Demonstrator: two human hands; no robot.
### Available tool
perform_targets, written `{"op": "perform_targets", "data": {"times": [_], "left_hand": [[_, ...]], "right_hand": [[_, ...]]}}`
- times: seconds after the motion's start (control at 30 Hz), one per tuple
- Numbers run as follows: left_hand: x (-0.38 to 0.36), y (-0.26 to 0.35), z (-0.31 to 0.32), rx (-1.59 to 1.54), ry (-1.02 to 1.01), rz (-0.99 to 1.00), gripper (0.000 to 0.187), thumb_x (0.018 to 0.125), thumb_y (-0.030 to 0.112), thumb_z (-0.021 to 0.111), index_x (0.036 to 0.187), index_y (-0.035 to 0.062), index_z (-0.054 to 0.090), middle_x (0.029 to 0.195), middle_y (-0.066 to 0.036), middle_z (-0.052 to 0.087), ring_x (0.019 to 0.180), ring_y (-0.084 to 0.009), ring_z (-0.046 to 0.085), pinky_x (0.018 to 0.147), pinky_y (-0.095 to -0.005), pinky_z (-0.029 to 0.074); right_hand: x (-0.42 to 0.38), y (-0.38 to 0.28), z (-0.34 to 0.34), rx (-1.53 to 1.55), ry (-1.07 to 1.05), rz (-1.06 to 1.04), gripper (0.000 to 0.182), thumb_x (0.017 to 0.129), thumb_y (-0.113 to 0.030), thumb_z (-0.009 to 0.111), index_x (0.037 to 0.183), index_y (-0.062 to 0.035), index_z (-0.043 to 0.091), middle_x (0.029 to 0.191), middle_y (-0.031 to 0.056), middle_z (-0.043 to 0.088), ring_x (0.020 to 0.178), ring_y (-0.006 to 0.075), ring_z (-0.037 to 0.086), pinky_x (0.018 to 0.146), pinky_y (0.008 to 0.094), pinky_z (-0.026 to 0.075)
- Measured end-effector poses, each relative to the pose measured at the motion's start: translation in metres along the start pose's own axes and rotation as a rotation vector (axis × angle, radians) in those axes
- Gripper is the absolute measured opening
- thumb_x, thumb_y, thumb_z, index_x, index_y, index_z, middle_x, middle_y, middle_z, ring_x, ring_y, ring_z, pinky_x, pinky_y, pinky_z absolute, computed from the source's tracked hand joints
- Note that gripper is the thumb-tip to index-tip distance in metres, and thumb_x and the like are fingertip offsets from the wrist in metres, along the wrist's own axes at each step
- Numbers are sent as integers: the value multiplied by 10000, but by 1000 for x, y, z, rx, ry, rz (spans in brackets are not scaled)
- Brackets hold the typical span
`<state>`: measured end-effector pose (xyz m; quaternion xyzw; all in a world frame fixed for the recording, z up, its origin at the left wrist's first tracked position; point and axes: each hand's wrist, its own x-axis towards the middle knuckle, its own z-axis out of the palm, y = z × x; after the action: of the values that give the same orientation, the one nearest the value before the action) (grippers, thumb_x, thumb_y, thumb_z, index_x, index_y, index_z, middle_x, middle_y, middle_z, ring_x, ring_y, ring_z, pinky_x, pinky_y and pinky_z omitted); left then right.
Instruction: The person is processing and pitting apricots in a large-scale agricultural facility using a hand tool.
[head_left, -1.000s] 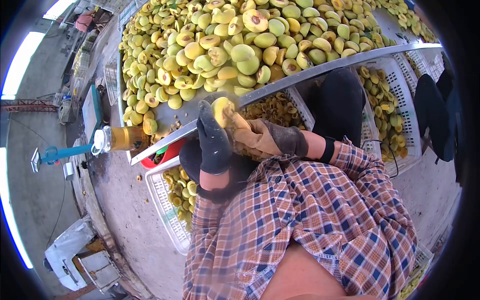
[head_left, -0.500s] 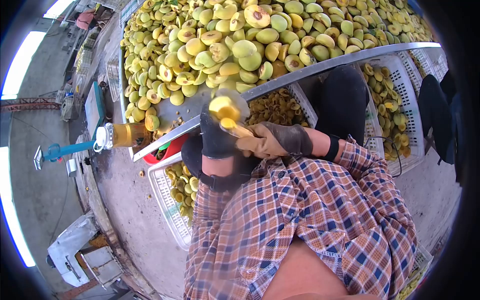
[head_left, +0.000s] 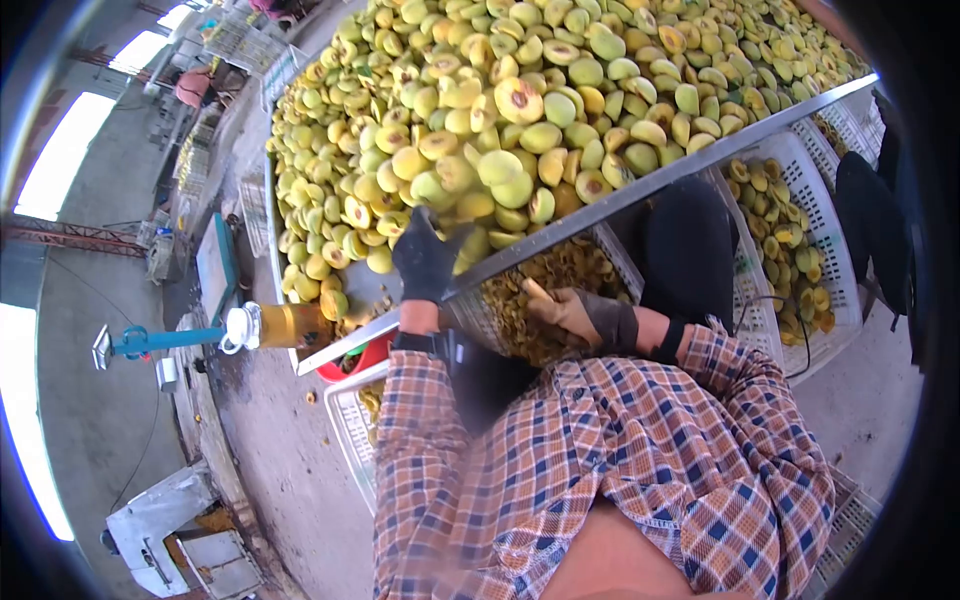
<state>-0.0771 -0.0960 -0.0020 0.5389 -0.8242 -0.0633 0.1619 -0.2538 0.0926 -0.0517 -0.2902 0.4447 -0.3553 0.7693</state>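
Observation:
My left hand [head_left: 428,262], in a black glove, reaches over the table's near rim to the pile of halved yellow-green stone fruit [head_left: 520,100]. Its fingers look spread beside blurred fruit halves, and I see nothing firmly held. My right hand [head_left: 575,315], in a tan and brown glove, is closed below the rim. From it sticks the pale end of a slim tool [head_left: 538,291]; the rest of the tool is hidden. Under this hand are brownish fruit pieces [head_left: 510,320] in a crate.
A metal rim [head_left: 660,175] edges the fruit table. White crates [head_left: 815,200] with fruit halves stand at the right, another crate [head_left: 350,425] at the lower left. A jar of amber liquid [head_left: 275,326] and a red container [head_left: 365,358] are near the table corner. Another person's dark-clothed leg [head_left: 865,215] is at right.
My left hand has moved from the fruit half before me up over the rim to the pile, and no longer shows that half. My right hand has drawn away and lower.

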Motion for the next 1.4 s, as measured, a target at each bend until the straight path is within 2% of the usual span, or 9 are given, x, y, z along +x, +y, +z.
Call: {"op": "perform_targets", "data": {"times": [0.2,0.33,0.6,0.67,0.73,0.83,1.1,1.33,1.4], "left_hand": [[-10,-6,22,-673,203,-149,572,762,341,820,1133,-22,578,1003,-110,679,876,-202,646,794,-322,519],[-14,-3,15,-1080,-33,-382,494,851,285,743,1167,-60,584,1054,-111,665,892,-160,631,788,-269,508],[-4,-4,-9,-853,-332,-249,431,853,205,729,1167,-53,587,1030,-99,680,905,-165,641,785,-288,513],[-3,-17,5,-599,-220,70,407,840,193,735,1149,-42,616,1048,-117,699,924,-196,669,803,-315,521],[-8,-7,2,-392,-282,90,461,773,275,767,1117,-3,638,998,-173,705,916,-284,684,794,-382,521],[-11,2,9,-324,-183,100,374,790,191,776,1069,-11,630,978,-124,699,903,-175,657,796,-309,511],[-31,25,-3,-808,-27,-31,247,813,185,729,960,2,652,803,-87,685,761,-191,650,752,-315,519],[-40,49,-15,-183,-128,410,442,811,422,719,1084,77,676,900,-125,689,847,-291,652,763,-409,506],[-52,23,33,1,310,678,393,834,401,708,1035,73,629,970,-141,654,867,-318,625,737,-422,507]], "right_hand": [[-10,-13,9,-129,0,28,379,922,-449,582,891,-72,592,577,-31,485,431,71,418,389,251,291],[-17,-19,11,-76,0,-1,378,930,-428,574,956,-52,596,601,-26,480,448,70,403,401,239,299],[-21,-32,26,3,-24,-92,350,937,-401,587,953,-52,606,651,-7,555,465,67,447,404,235,316],[-29,-40,25,-12,-11,-49,278,956,-379,555,941,-102,544,623,-32,461,441,60,372,385,227,284],[-26,-34,18,-47,16,-62,274,953,-380,556,935,-107,544,638,-24,467,439,57,364,385,223,282],[-27,-34,19,-100,33,-72,292,949,-393,568,965,-102,541,657,-11,486,442,50,379,387,217,292],[-16,-49,10,-108,133,-294,399,948,-434,566,1026,-45,591,643,-16,515,466,58,439,419,221,338],[40,-9,-23,70,58,-583,331,998,-345,514,1065,-41,627,818,18,643,700,81,590,590,238,466],[44,-9,-18,-194,206,-580,297,1016,-261,466,1195,-34,534,975,79,666,874,156,625,762,291,500]]}}
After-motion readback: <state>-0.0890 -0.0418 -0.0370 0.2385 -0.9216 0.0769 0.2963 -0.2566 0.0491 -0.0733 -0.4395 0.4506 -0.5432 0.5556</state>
